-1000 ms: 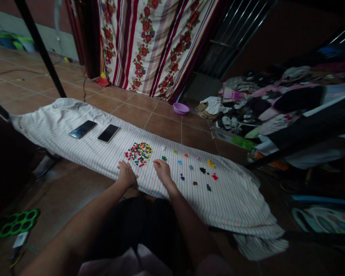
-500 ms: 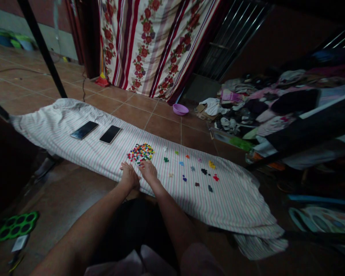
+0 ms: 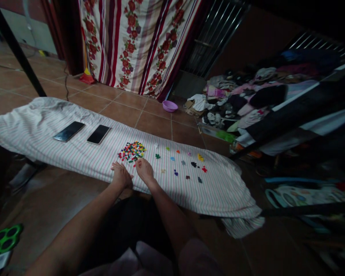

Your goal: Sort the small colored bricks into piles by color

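Note:
A mixed pile of tiny coloured pieces, beads or small bricks, lies on the striped cloth. My left hand rests on the cloth at the near edge of the pile, its fingers loosely apart and nothing seen in them. Beside it, my right hand has its fingers curled together at the pile's near right edge, close to a red piece. Whatever those fingertips hold is too small to make out. Right of my hands sit little single-colour groups, among them green pieces, black pieces and yellow pieces.
Two phones, one dark and one with a pale edge, lie left of the pile. Beyond the cloth, a purple basin stands on the tiled floor. Heaped clothes fill the right side. Dark metal posts flank the surface.
The view has turned right, so everything sits further left. My right hand's fingers have drawn in from the pile's edge and curled tighter. My left hand stays beside the pile.

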### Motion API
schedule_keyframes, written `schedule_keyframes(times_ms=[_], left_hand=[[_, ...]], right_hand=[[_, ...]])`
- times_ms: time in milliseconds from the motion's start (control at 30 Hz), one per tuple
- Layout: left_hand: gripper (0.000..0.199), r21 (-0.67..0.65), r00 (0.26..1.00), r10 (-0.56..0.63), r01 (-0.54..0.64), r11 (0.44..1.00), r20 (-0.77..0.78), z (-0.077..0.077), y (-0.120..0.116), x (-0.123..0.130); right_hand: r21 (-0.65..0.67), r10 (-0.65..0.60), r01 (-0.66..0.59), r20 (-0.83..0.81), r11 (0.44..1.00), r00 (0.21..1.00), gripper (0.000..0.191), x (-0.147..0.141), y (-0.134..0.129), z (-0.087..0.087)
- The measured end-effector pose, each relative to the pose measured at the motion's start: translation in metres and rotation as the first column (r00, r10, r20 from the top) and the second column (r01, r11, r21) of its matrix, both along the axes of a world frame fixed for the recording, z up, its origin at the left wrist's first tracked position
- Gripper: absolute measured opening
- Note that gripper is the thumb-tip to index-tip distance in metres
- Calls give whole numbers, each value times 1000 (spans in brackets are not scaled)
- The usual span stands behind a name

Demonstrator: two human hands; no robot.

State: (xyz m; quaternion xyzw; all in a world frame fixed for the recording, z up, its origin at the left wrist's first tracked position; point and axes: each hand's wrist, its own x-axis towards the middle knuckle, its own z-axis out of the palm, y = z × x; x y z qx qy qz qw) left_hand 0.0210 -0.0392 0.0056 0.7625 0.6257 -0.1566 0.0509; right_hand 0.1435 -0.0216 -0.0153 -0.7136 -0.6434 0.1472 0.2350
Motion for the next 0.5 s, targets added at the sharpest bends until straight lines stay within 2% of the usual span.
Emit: schedule_keyframes(times_ms=[133,333,400,500], left_hand=[[75,25,1000,-18,18,1000,-26,1,-2,-1],[75,46,1000,-19,19,999,-11,0,-4,-3],[74,42,999,-24,26,999,-36,1,-5,-3],[74,52,995,-46,50,997,-87,3,-5,-2]], right_hand=[[25,-67,70,-87,997,994,17,26,-12,-3],[83,-269,290,-204,953,941,20,90,-38,-7],[114,-314,340,-196,934,929,22,113,-47,-7],[140,-402,412,-96,900,911,23,141,-59,-5]])
